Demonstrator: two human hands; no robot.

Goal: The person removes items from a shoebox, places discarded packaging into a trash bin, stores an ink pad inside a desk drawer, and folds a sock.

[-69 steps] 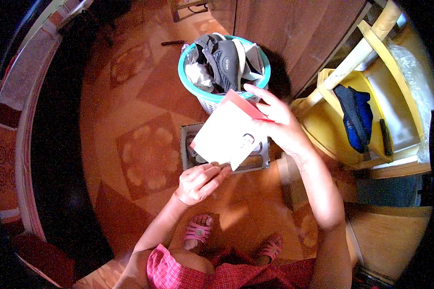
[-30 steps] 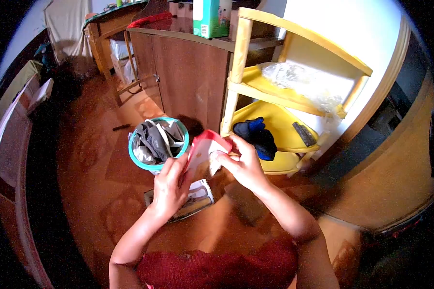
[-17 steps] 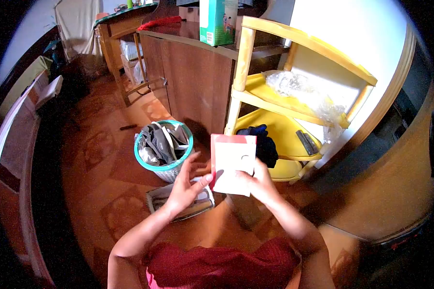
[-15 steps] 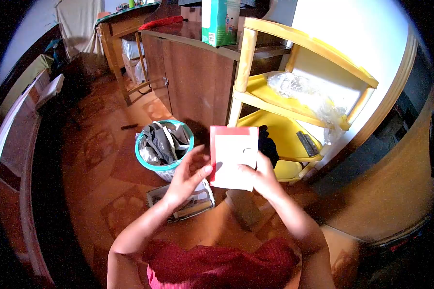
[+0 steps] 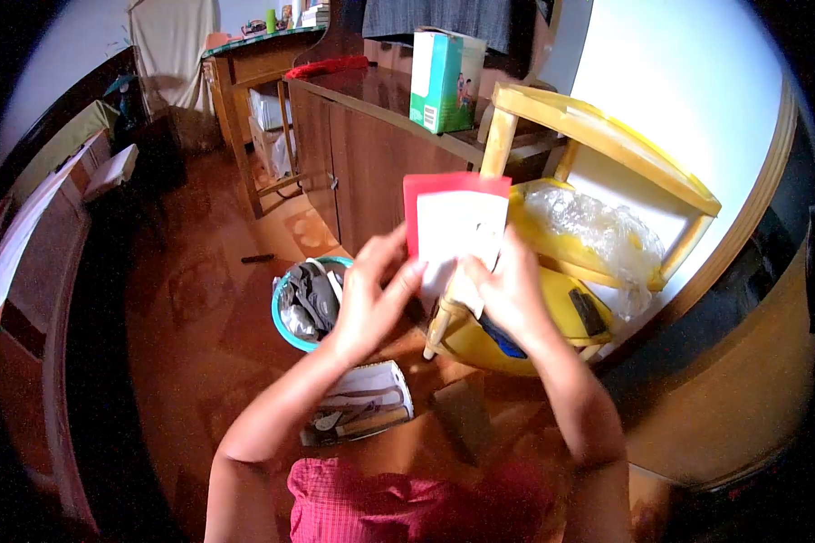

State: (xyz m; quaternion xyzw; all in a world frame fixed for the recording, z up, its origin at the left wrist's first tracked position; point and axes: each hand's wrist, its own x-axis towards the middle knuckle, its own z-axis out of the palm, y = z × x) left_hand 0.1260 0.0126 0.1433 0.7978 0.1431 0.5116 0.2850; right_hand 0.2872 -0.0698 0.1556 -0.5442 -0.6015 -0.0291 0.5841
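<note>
A red-backed booklet with a white front sheet (image 5: 462, 226) is held up before me, slightly blurred, its printing unreadable. My right hand (image 5: 514, 294) grips its lower right side, thumb across the white face. At the lower left edge, my left hand (image 5: 371, 294) pinches it with the thumb in front and the fingers partly hidden behind. Below my left forearm, an open box (image 5: 364, 398) with flat items lies on the floor. Beyond my left hand stands a turquoise-rimmed basket (image 5: 290, 335) filled with dark and grey cloth.
A yellow shelf rack (image 5: 625, 145) stands right, with crumpled clear plastic (image 5: 598, 226) and a dark block (image 5: 589, 312) on its tiers. Behind is a brown cabinet (image 5: 371, 172) bearing a green-and-white carton (image 5: 439, 86) and a red item (image 5: 330, 66). A wooden table (image 5: 235, 77) stands farther back.
Both hands have raised the booklet, and the left hand has closed onto its edge. The view has shifted, so the basket, rack and carton appear lower and farther right.
</note>
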